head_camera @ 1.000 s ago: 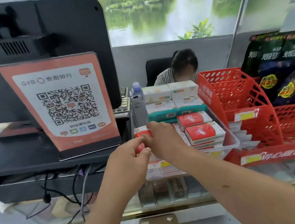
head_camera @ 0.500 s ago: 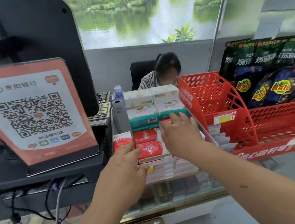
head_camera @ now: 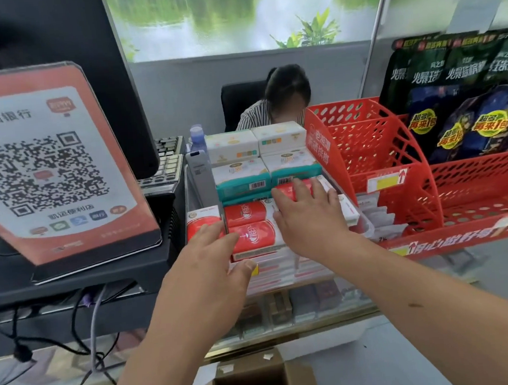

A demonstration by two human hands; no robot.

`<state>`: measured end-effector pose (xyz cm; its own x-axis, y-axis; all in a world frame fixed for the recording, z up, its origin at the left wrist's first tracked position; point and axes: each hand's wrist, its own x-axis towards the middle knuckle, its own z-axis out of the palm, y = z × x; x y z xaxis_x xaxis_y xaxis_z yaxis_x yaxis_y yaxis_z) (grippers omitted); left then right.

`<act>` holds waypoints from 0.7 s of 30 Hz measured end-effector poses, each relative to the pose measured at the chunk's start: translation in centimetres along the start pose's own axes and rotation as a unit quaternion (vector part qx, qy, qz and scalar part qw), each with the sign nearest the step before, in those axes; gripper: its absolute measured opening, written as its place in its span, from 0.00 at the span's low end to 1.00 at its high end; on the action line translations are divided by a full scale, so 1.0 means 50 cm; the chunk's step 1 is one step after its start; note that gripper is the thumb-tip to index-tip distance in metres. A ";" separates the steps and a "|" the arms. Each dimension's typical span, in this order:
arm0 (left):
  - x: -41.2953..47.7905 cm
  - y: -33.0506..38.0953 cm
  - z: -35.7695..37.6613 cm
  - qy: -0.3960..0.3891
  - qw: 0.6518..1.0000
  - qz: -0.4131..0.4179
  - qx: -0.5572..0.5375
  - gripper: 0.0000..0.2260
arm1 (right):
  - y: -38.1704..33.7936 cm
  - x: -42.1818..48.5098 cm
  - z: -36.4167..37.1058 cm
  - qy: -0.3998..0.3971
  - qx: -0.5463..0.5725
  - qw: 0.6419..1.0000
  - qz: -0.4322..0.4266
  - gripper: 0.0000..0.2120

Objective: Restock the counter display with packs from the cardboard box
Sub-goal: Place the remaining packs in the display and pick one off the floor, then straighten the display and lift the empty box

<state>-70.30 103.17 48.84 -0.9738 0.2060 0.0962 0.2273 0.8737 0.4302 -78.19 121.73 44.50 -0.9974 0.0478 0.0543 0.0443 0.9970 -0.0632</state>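
Note:
Red and white packs (head_camera: 251,233) lie stacked in a clear counter display (head_camera: 367,223), with white and teal packs (head_camera: 242,178) behind them. My left hand (head_camera: 213,274) hovers at the front left of the stack, fingers spread, its fingertips by a red pack (head_camera: 202,223) at the left edge. My right hand (head_camera: 307,215) lies flat, fingers apart, on the right-hand column of red packs (head_camera: 292,189). An open cardboard box (head_camera: 252,384) stands below at the bottom edge; its inside looks dark.
A QR-code sign (head_camera: 47,169) and a black monitor (head_camera: 52,41) stand at the left, with cables (head_camera: 85,342) hanging below. Red mesh racks (head_camera: 380,152) with dark snack bags (head_camera: 468,108) fill the right. A person (head_camera: 282,99) sits behind the counter.
My right hand moved from the left pack to the right column and spread flat. My left hand opened and slid forward to the stack's front. The view shifted right.

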 end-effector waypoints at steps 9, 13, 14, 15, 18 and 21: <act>-0.026 -0.024 0.006 0.029 0.998 0.022 -0.047 0.21 | -0.001 -0.018 -0.010 0.018 0.032 0.998 0.059 0.29; -0.041 -0.036 0.025 0.036 0.994 0.043 -0.093 0.18 | -0.002 -0.034 -0.013 0.082 0.070 0.993 0.039 0.29; -0.048 -0.042 0.034 0.038 0.992 0.049 -0.107 0.17 | -0.004 -0.051 -0.019 0.113 0.089 0.989 0.028 0.29; -0.056 -0.047 0.045 0.042 0.990 0.053 -0.121 0.16 | -0.006 -0.075 -0.020 0.135 0.112 0.984 0.016 0.29; -0.079 -0.060 0.084 0.079 0.984 0.054 -0.151 0.12 | -0.015 -0.177 0.008 0.159 0.169 0.973 -0.020 0.27; -0.092 -0.067 0.129 0.107 0.982 0.047 -0.146 0.10 | -0.009 -0.240 0.072 0.152 0.174 0.970 -0.070 0.24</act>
<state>-66.54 102.14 41.15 -0.9344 0.1552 0.3205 0.3355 0.6856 0.6461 -66.46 120.47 40.27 -0.9265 -0.0190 0.3757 -0.1662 0.9167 -0.3635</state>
